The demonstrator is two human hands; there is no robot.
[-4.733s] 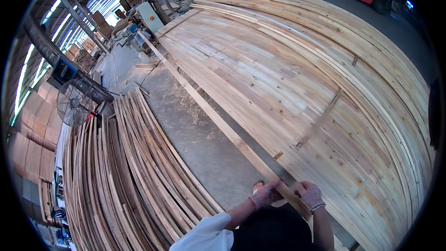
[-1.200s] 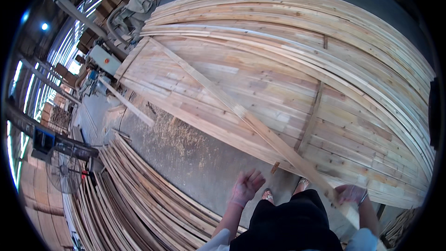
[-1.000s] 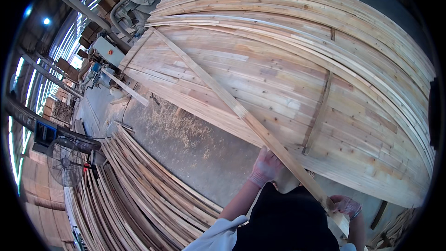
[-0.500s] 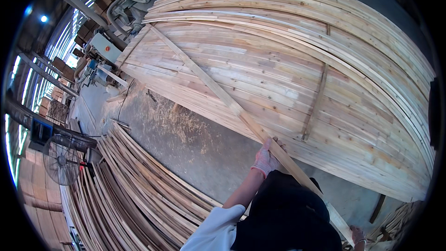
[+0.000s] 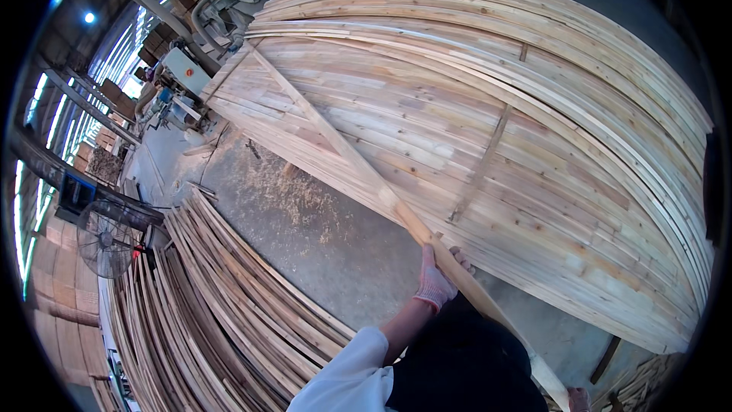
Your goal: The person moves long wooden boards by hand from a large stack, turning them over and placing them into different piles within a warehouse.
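Note:
A long pale wooden strip point(image 5: 345, 148) runs slantwise across my view, its far end resting on a broad stack of boards point(image 5: 427, 130). My left hand point(image 5: 440, 278), in a pale knit glove, is closed round the strip just off the near edge of the stack. The strip passes beside my dark-clothed legs toward the bottom right. There my right hand point(image 5: 579, 399) holds its near end, partly cut off by the picture's lower edge.
Loose strips point(image 5: 526, 91) lie along the stack's far side. At left are a bundle of long wooden strips point(image 5: 229, 297) and a standing fan point(image 5: 107, 236). Machinery point(image 5: 183, 76) stands beyond the stack's far left end. Sawdust point(image 5: 297, 198) covers part of the floor.
My view has shifted slightly, so the stack and machinery sit a little differently. Both hands keep hold of the strip, and they appear a little lower, the right one farther left.

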